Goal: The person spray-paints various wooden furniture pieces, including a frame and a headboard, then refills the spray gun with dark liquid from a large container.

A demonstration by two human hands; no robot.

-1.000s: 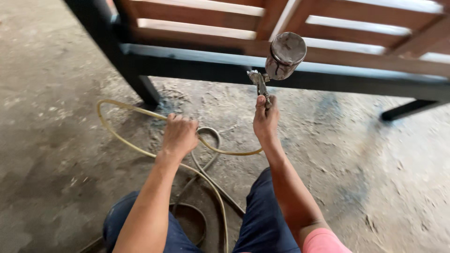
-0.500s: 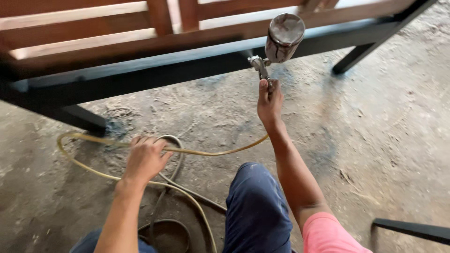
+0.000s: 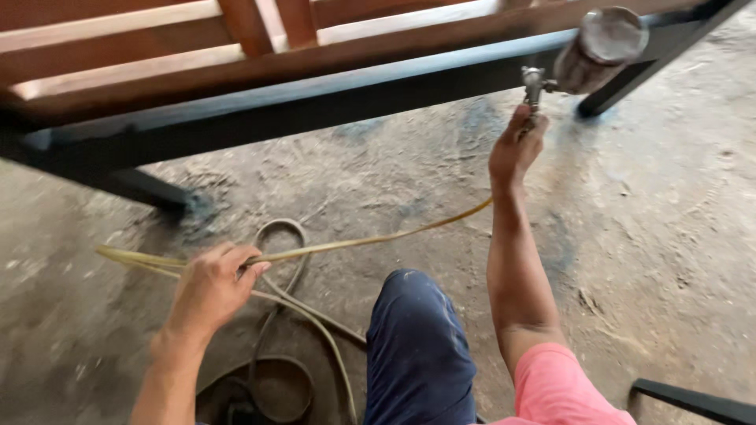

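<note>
We look down on a concrete floor (image 3: pixel 669 236) from the person's own head. Our right hand (image 3: pixel 513 149) is raised, its grip clamped on the handle of a metal spray gun (image 3: pixel 535 83), whose round cup (image 3: pixel 600 49) tilts up beside a black metal rail (image 3: pixel 315 98) of a frame with brown wooden slats (image 3: pixel 244 27) (the nozzle itself is too small to make out). A yellow hose (image 3: pixel 378 238) runs from below that hand across to our left hand (image 3: pixel 213 287), low near the floor, whose fingers are closed around it. A grey hose (image 3: pixel 283 236) loops on the floor just beyond. A knee in dark blue trousers (image 3: pixel 417 346) sits between our arms.
</note>
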